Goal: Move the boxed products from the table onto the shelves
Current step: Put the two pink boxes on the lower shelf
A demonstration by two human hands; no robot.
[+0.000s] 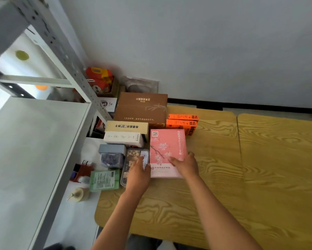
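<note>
desk (223, 177): wood-grain top, boxed goods grouped at its far left corner. pink box (167, 150): flat, blossom print, lying on the desk at the right of the group. right hand (185, 166): on the near right corner of the pink box, grip closed round that edge, thumb on the top face. left hand (139, 175): at the near left edge of the pink box, fingers reaching over the clear tray (133, 165) just beside it; whether this grip holds the box or only touches it cannot be told, the fingers being blurred. brown box (140, 109): largest, at the back of the group. tan box (127, 126) and white box (122, 138): in front of the brown box, side by side. orange boxes (182, 121): two, stacked, right of the brown box, behind the pink box. grey box (112, 148) and green box (104, 180): left of the tray, at the desk's edge. shelf (25, 150): grey metal unit to the left of the desk, top board bare, further goods on lower levels.
</note>
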